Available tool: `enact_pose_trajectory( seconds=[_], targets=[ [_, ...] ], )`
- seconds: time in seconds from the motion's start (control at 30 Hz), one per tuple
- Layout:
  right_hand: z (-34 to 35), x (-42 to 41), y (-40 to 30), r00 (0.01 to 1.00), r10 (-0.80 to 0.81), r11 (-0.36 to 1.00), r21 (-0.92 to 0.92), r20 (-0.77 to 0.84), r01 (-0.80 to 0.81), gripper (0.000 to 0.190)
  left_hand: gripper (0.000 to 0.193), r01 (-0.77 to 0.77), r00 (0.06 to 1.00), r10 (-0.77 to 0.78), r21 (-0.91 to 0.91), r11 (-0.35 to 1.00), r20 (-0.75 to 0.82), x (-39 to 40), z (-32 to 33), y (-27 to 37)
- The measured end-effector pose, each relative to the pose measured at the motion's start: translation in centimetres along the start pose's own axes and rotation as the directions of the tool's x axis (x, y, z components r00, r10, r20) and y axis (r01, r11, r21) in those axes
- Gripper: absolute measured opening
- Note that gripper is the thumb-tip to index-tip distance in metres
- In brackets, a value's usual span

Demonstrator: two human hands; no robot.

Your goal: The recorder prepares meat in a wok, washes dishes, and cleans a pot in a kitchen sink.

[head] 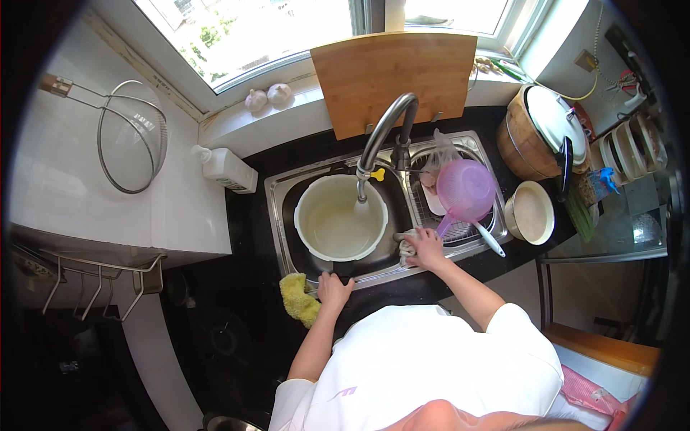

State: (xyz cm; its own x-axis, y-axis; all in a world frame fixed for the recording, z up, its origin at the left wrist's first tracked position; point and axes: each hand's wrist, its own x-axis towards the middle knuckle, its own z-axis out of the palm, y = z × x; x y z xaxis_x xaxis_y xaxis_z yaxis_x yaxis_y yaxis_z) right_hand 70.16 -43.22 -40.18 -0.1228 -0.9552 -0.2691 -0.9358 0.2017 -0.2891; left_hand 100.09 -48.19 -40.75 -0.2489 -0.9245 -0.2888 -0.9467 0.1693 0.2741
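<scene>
Water runs from a curved metal faucet [385, 126] into a large pale pressure cooker pot [340, 218] in the left basin of the steel sink [275, 215]. My left hand [334, 291] rests at the pot's dark handle by the sink's front edge; its exact grip is unclear. Beside that hand lies a fuzzy yellow cloth [296, 299]. On the divider between the basins, my right hand [427, 249] holds a greyish dishcloth [408, 249]. A pink plastic strainer [466, 188] and a white-handled utensil [489, 240] lie over the right basin, near a plastic bag [444, 151].
A wooden cutting board [393, 81] stands behind the faucet. At the right are a bowl of whitish contents [530, 213] and a wooden bucket [520, 143] with a lidded pot. A white pump bottle [229, 168] stands at the left, and a gas stove [223, 339] lies lower left.
</scene>
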Motion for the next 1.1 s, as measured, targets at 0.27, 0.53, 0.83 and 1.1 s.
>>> enact_pose_trajectory(
  seconds=[0.27, 0.53, 0.83, 1.1],
  targets=[
    [-0.4, 1.4, 1.5, 0.982, 0.031, 0.960, 0.279, -0.185, 0.022, 0.035, 0.060, 0.130, 0.986, -0.138, 0.082, 0.988, 0.095, -0.1, -1.9, -0.1],
    [-4.5, 0.6, 2.8, 0.935, 0.111, 0.685, 0.707, -0.336, 0.173, 0.037, 0.041, -0.194, 0.971, 0.224, -0.807, 0.558, -0.079, 4.8, 0.6, 12.7],
    [-4.0, 4.0, 3.8, 0.947, 0.297, -0.539, 0.840, 0.123, 0.060, 0.032, 0.067, 0.559, 0.816, 0.388, -0.755, -0.343, 0.428, 7.8, 4.5, 19.8],
    [1.2, 3.9, 2.6, 0.830, 0.424, 0.398, 0.898, -0.363, 0.189, 0.021, 0.060, 0.699, 0.691, 0.458, -0.678, -0.227, 0.560, 7.3, 2.5, 20.8]
  ],
)
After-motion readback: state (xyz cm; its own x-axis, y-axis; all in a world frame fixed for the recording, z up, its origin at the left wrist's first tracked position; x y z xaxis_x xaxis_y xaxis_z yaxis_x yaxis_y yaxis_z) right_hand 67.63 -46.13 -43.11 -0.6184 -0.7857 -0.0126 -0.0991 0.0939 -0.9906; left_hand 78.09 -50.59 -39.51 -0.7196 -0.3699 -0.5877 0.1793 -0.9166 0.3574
